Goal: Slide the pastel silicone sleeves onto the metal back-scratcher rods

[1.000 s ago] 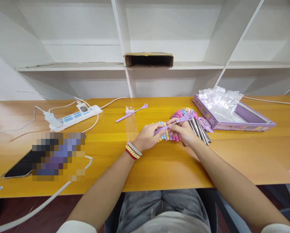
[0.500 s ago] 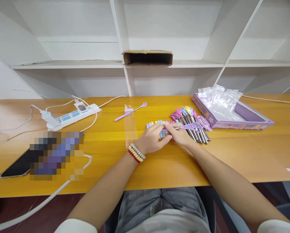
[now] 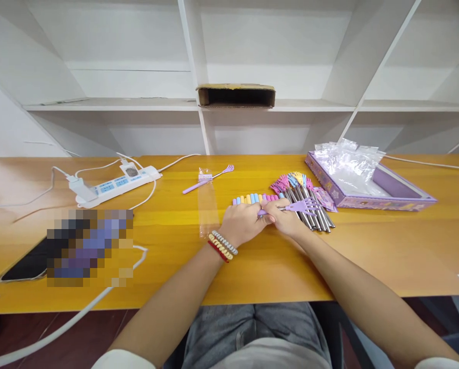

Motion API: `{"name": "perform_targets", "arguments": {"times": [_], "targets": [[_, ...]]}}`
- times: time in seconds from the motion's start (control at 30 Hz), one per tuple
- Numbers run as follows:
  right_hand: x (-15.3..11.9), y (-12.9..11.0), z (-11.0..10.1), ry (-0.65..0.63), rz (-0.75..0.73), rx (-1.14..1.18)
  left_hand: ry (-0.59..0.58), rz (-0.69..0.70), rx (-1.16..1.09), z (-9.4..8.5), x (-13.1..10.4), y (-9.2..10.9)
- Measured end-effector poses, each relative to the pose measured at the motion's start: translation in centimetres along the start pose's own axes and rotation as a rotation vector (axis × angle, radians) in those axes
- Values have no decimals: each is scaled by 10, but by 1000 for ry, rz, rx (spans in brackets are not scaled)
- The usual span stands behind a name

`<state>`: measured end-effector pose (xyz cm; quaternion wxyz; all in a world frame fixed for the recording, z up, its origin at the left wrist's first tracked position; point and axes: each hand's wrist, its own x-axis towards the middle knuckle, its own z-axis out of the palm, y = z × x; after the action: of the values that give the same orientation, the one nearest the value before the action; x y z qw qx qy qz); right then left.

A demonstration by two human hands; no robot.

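Note:
Between my two hands lies a purple back scratcher, its claw head pointing right past my right wrist. My left hand is closed on its purple handle. My right hand grips it beside the metal rod, and the two hands touch. Just beyond them is a row of coloured handles in blue, yellow and pink, partly covered by my hands. To the right, a fanned pile of metal back scratcher rods with coloured claw heads rests on the table. Another purple back scratcher lies across a clear plastic sleeve.
A purple box tray holding clear plastic bags stands at the right. A white power strip with cables is at the left, near a black phone. White shelving with a cardboard box rises behind the table.
My left hand has shifted slightly down and drawn its fingers in around the handle, uncovering more of the coloured row. The view has tilted a little.

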<state>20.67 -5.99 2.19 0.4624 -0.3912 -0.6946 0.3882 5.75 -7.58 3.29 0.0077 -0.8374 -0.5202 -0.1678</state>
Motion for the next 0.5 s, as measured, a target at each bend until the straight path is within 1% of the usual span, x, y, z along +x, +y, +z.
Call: {"name": "perform_targets", "arguments": {"times": [0.17,0.27,0.4,0.5], "targets": [[0,-11,1,-12,-19,54,7,-95,-1,-5,1,2],[0,-17,0,1,-20,79,8,-159,-2,-8,1,3],[1,-14,-1,28,-13,95,-6,-200,-25,-9,2,3],[1,-8,0,49,4,112,-10,-194,-29,-10,2,1]]}}
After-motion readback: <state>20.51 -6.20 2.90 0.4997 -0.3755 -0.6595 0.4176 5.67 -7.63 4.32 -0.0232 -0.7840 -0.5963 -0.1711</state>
